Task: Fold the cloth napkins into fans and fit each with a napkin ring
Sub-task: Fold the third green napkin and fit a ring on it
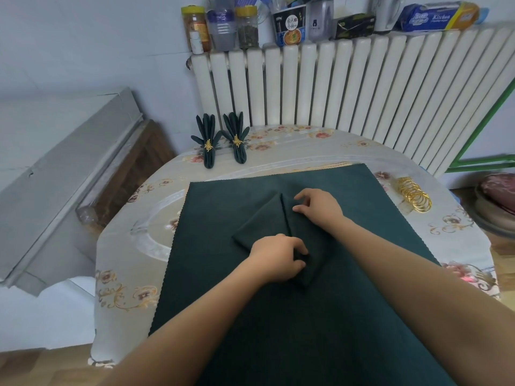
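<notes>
A dark green napkin [264, 221], folded into a pointed shape, lies on top of a flat stack of the same green cloth [278, 330]. My left hand [276, 259] pinches the napkin's near corner between thumb and fingers. My right hand [320, 206] rests on its right flap with fingers bent, pressing along the centre fold. Two finished fan napkins [207, 140] [237, 137], each with a gold leaf ring, stand at the table's far left. A pile of gold napkin rings [413, 193] lies at the right.
The round table [125, 274] has a floral plastic cover and ends close at left and right. Behind it stands a white radiator [362, 79] with jars and boxes on top. A grey slab [55, 176] leans at the left.
</notes>
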`<state>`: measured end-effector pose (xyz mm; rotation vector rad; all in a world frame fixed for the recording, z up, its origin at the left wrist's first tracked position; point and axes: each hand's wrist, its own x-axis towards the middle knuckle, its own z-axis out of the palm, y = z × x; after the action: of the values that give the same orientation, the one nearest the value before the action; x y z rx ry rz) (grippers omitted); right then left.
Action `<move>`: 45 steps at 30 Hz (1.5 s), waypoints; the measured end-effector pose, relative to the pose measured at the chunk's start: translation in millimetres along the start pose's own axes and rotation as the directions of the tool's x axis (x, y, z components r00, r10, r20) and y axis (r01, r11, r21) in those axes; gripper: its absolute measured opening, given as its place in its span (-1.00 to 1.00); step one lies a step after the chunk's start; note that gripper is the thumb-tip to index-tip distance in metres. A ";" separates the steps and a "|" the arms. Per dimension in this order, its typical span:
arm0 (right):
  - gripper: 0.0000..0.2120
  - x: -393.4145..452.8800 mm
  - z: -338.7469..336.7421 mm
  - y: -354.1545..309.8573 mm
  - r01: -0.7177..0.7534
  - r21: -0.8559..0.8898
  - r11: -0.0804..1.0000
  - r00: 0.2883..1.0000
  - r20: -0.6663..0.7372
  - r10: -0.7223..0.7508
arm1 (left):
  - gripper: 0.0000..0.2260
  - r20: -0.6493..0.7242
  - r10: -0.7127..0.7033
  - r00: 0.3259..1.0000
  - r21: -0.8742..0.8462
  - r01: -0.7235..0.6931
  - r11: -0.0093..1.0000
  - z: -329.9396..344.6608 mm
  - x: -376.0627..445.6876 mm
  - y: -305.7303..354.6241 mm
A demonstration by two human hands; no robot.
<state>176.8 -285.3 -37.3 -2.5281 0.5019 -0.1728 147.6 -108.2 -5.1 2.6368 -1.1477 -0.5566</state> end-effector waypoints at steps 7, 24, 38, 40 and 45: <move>-0.73 3.9 7.8 -3.5 -0.031 -0.225 0.974 0.998 -0.060 0.018 | -0.73 -0.016 0.021 1.000 -0.020 -0.021 1.000 -1.4 4.6 -4.5; -0.84 -162.7 15.3 -9.2 0.465 -0.332 0.821 0.851 -0.089 -0.518 | -0.71 -0.114 0.104 0.988 -0.049 -0.111 0.993 11.6 -4.6 -17.3; -0.88 -183.5 -55.5 56.9 0.524 -0.285 0.803 0.842 0.027 -0.539 | -0.81 -0.214 0.408 0.888 0.277 -0.345 0.897 33.2 -29.3 27.9; -0.90 -187.5 -57.0 56.1 0.494 -0.277 0.824 0.862 0.036 -0.505 | -0.81 -0.199 0.462 0.864 0.353 -0.376 0.857 34.7 -26.9 33.7; -0.77 -201.8 -30.6 50.2 0.370 -0.118 0.921 0.924 -0.053 -0.378 | -0.81 -0.037 0.508 0.860 0.361 -0.463 0.810 28.9 -11.3 39.3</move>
<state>-32.0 -261.5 -42.4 -2.7084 0.0474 -0.3939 102.5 -127.7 -15.2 2.4208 -1.9363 -0.0796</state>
